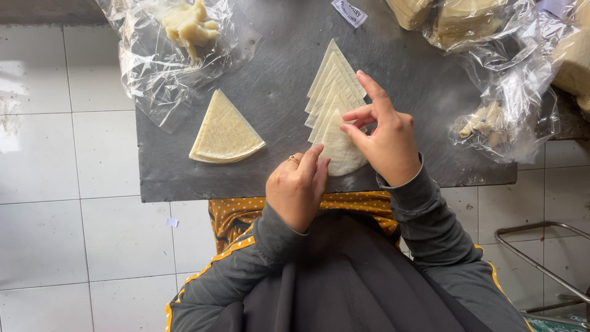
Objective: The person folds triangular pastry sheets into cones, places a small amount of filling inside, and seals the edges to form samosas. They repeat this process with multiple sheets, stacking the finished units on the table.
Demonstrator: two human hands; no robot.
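Head view, looking straight down on a dark grey stone slab [276, 80] set over white floor tiles [67, 184]. Upper left: crumpled clear plastic bag [147, 61] holding a lump of pale yellow dough scraps [187, 24]. Upper right: more clear plastic bags [510, 80] with stacked pale pastry sheets, cut off by the frame edge; a small dough scrap [482, 120] lies in the lower one. Top centre: small white rectangular label [349, 12], tilted, print too small to make out. Centre: fanned row of pale triangular pastry sheets [332, 92], overlapping, lower end partly hidden by the hands. Left hand [298, 190], ring on one finger, fingers curled, tips touching the lowest sheet's edge. Right hand [384, 138] pinches that sheet between thumb and fingers, index finger raised. Left of centre: separate stack of wedge-shaped pastry sheets [224, 132], untouched. Lower right: metal rack frame [541, 264], partly cut off.
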